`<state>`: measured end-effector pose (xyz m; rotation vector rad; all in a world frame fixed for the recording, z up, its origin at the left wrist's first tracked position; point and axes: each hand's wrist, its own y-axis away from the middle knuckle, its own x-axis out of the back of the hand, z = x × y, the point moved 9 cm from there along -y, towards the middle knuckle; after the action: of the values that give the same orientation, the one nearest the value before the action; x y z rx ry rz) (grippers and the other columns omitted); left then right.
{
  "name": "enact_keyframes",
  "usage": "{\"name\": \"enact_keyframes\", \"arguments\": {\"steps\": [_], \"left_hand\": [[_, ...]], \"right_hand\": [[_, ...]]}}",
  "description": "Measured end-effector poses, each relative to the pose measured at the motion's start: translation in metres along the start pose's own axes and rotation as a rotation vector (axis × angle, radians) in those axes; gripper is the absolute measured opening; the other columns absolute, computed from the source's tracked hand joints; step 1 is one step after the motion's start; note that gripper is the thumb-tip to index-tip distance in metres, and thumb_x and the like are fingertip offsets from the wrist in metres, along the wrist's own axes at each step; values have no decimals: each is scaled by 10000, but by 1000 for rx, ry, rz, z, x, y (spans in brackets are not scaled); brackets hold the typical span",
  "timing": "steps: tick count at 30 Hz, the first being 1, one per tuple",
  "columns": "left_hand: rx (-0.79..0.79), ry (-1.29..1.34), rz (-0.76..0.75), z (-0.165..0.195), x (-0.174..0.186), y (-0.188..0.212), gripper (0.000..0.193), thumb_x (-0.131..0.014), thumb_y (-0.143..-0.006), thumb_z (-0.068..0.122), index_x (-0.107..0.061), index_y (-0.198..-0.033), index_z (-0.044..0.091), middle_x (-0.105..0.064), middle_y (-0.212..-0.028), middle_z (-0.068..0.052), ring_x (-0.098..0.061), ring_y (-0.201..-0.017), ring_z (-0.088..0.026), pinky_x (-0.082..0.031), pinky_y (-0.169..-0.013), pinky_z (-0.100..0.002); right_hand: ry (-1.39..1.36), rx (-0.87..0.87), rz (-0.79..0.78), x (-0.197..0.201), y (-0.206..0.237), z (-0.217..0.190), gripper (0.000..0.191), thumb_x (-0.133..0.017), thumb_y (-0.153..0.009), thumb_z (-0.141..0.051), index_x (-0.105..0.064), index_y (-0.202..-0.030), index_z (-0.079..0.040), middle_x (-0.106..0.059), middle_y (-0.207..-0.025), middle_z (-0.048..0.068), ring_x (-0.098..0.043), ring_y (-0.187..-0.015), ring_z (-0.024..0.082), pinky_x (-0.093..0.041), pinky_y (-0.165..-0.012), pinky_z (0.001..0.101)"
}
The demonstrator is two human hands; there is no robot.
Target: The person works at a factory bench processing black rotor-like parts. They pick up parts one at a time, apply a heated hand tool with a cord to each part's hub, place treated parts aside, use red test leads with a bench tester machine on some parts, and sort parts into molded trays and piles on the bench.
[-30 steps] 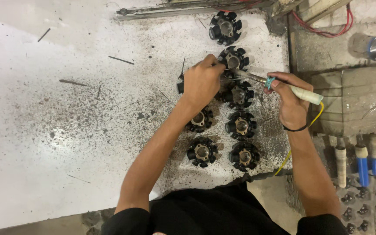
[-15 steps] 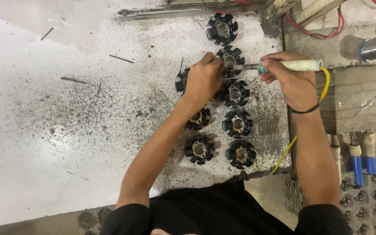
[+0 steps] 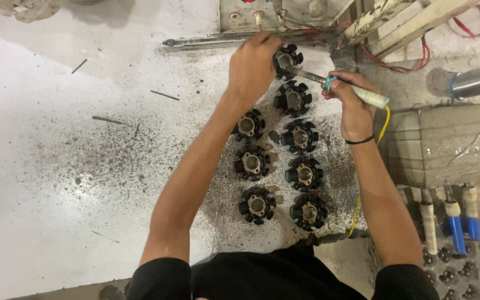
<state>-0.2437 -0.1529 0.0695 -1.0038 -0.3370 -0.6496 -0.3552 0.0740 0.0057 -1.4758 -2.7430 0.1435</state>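
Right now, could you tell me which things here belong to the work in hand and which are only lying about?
In hand:
- left hand steadying the top stator coil
- right hand holding the soldering iron, tip at that coil
- seven more stator coils in two columns on the bench

Lying about:
- solder spool
- red wires
- blue-handled tools
- metal rail

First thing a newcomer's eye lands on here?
The two columns of black round finned parts on the speckled white table, mid-frame. At the far end, the left hand rests by the topmost finned part, while the right hand holds a soldering iron, with a yellow cord, to it. A solder spool lies on the right.
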Motion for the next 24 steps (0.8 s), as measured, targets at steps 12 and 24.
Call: {"name": "enact_keyframes", "arguments": {"steps": [12,24], "left_hand": [[183,80,-179,-45,-65,54,107,-717,-773,49,-763,-850,108,-688,-922,-83,-705,-730,-345,-586,-663,-467],[238,136,-47,-35,-48,42,42,-738,-839,63,-738,-876,84,-693,-866,-131,-695,-740,-371,-563,-665,-482]], "right_hand": [[140,-25,-84,-14,-20,-8,223,-695,-986,-65,-717,-1158,76,-735,-978,120,-720,-829,176,-588,-767,277],[236,-164,-118,-27,-63,-27,170,-753,-948,-134,-730,-1029,15,-733,-863,94,-717,-697,172,-562,-598,266]]}}
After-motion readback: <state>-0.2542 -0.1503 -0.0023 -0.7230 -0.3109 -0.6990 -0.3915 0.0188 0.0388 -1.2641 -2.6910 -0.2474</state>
